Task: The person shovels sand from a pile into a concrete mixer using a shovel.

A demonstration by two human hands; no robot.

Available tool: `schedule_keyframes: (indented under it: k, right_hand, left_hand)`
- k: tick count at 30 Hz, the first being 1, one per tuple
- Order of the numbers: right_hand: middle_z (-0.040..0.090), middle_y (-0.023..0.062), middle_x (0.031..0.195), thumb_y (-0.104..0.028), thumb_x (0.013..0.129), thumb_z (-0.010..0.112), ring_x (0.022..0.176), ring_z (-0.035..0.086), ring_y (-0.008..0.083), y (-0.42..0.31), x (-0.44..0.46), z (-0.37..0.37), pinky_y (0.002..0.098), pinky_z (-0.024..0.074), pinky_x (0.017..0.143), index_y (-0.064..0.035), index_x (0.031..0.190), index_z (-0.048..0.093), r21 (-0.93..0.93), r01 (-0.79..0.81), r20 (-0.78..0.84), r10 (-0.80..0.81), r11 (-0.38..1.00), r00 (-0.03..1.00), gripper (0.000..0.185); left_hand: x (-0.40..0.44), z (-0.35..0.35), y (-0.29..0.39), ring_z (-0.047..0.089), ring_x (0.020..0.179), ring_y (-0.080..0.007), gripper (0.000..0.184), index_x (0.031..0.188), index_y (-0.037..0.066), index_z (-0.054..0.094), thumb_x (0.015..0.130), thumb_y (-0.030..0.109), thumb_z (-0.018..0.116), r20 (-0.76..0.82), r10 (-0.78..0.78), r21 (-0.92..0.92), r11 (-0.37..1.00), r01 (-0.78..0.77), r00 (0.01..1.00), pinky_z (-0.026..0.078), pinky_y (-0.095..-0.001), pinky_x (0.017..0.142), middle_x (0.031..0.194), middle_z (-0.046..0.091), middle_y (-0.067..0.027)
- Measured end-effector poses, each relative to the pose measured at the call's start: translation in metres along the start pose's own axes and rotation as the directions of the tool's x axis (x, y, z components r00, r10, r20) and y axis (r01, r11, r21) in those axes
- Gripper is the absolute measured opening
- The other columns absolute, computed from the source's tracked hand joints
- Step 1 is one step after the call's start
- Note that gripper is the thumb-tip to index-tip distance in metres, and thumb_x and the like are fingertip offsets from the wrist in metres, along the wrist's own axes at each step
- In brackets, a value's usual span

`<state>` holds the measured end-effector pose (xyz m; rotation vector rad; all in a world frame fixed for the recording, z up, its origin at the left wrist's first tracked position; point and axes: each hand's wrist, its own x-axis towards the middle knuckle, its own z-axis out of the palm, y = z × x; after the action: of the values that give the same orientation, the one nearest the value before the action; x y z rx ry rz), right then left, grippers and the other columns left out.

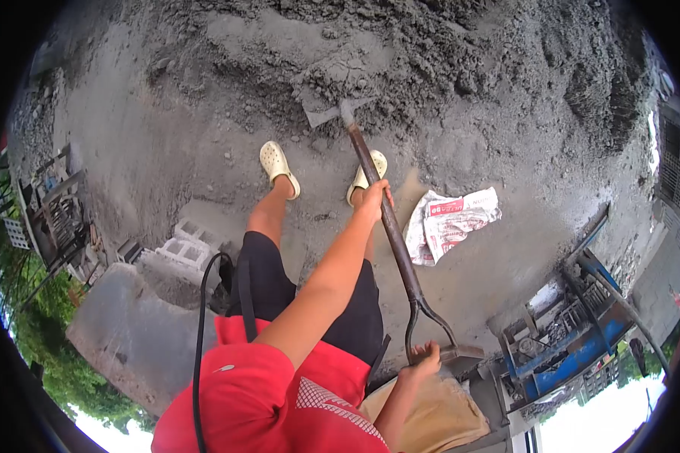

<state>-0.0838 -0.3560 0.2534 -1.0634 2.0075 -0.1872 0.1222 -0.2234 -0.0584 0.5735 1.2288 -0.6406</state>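
Observation:
A shovel [393, 226] with a long dark shaft runs diagonally across the view. My left hand [373, 199] is wrapped round its shaft, about a third of the way up from the blade. At the D-shaped handle, my right hand [423, 361] has its fingers closed on the grip. The shovel blade [323, 115] is partly buried at the edge of a heap of grey, damp-looking sand or mortar mix [347, 72], with some of it piled on the blade. Most of the blade is hidden by that material.
A crumpled white and red cement bag [449, 223] lies right of my feet. Cream clogs [278, 162] stand near the heap. Concrete blocks [187, 245] and a grey sheet [125, 325] are at left. A blue metal frame [574, 355] and tan sack [434, 415] are at right.

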Motion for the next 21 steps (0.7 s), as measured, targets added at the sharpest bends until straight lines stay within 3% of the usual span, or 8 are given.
schedule_keyframes:
  k: [4,7,9,12,15,18,20,21]
  right_hand:
    - [0.043,0.0001,0.058,-0.012,0.072,0.06,0.045,0.04,0.0145,0.026,0.026,0.002,0.0304,0.0379,0.045,-0.0099,0.072,0.047,-0.084,0.122,-0.152,-0.134,0.989,0.979,0.013]
    - [0.043,0.0007,0.059,-0.013,0.072,0.058,0.046,0.041,0.0143,0.038,0.04,0.007,0.0273,0.036,0.044,-0.0091,0.072,0.048,-0.108,0.086,-0.094,-0.096,0.99,0.991,0.011]
    - [0.043,0.0006,0.058,-0.014,0.072,0.057,0.045,0.039,0.0136,0.039,0.045,0.011,0.0265,0.0351,0.043,-0.0091,0.072,0.048,-0.134,0.105,-0.07,-0.115,0.985,0.991,0.011]
    - [0.041,0.0003,0.057,-0.014,0.072,0.057,0.044,0.038,0.0128,0.043,0.049,0.038,0.0266,0.035,0.043,-0.009,0.071,0.048,-0.096,0.218,0.123,-0.206,0.971,0.971,0.01]
    - [0.041,0.0001,0.054,-0.012,0.072,0.056,0.043,0.039,0.0122,0.036,0.043,0.109,0.0265,0.0346,0.042,-0.0082,0.069,0.047,-0.094,0.273,0.309,-0.233,0.957,0.922,0.01]
    - [0.042,0.0007,0.054,-0.011,0.072,0.055,0.043,0.04,0.0124,0.033,0.004,0.189,0.027,0.035,0.041,-0.0074,0.068,0.047,-0.089,0.322,0.579,-0.214,0.943,0.787,0.01]
    - [0.045,0.001,0.056,-0.016,0.075,0.058,0.044,0.043,0.0133,0.049,-0.018,0.245,0.0281,0.0416,0.046,-0.0074,0.069,0.048,-0.15,0.343,0.668,-0.161,0.927,0.727,0.014]
    - [0.045,0.0024,0.053,-0.011,0.073,0.059,0.041,0.044,0.0123,0.057,-0.056,0.271,0.0283,0.041,0.038,-0.0032,0.068,0.052,-0.052,0.321,0.723,-0.186,0.946,0.665,0.011]
  left_hand:
    - [0.012,-0.018,-0.013,0.045,0.045,-0.0202,0.021,0.066,0.007,0.048,0.081,0.021,0.052,0.046,-0.02,0.06,0.998,0.017,0.999,0.042,-0.0337,0.045,0.054,0.045,-0.0056]
    - [0.015,-0.028,-0.007,0.048,0.048,-0.0196,0.014,0.068,0.006,0.05,0.079,0.013,0.055,-0.004,0.006,0.07,0.998,-0.006,1.0,0.044,-0.0333,0.044,0.056,0.046,-0.0063]
    - [-0.012,-0.033,0.008,0.048,0.047,-0.0183,0.011,0.068,0.005,0.051,0.076,0.008,0.058,-0.07,-0.021,-0.059,0.998,0.017,0.997,0.045,-0.0327,0.045,0.057,0.047,-0.0065]
    - [-0.015,-0.06,0.043,0.049,0.046,-0.0174,0.014,0.069,0.006,0.051,0.077,0.016,0.058,-0.122,0.089,-0.09,0.991,-0.101,0.988,0.045,-0.0322,0.043,0.055,0.048,-0.0059]
    - [-0.048,-0.081,0.134,0.048,0.046,-0.018,0.019,0.069,0.006,0.051,0.079,0.02,0.058,-0.127,0.183,-0.281,0.936,-0.212,0.975,0.044,-0.0337,0.045,0.056,0.048,-0.0063]
    - [-0.098,-0.131,0.229,0.047,0.049,-0.019,0.022,0.069,0.006,0.05,0.081,0.022,0.059,-0.146,0.382,-0.422,0.811,-0.406,0.913,0.045,-0.036,0.049,0.054,0.044,-0.0063]
    - [-0.156,-0.177,0.297,0.048,0.058,-0.0224,0.012,0.072,0.007,0.05,0.072,0.016,0.059,-0.177,0.459,-0.403,0.773,-0.489,0.871,0.046,-0.04,0.06,0.061,0.047,-0.0092]
    - [-0.198,-0.202,0.326,0.048,0.058,-0.0229,0.013,0.07,0.009,0.048,0.068,0.019,0.056,-0.157,0.582,-0.42,0.692,-0.587,0.798,0.045,-0.042,0.062,0.061,0.046,-0.0096]
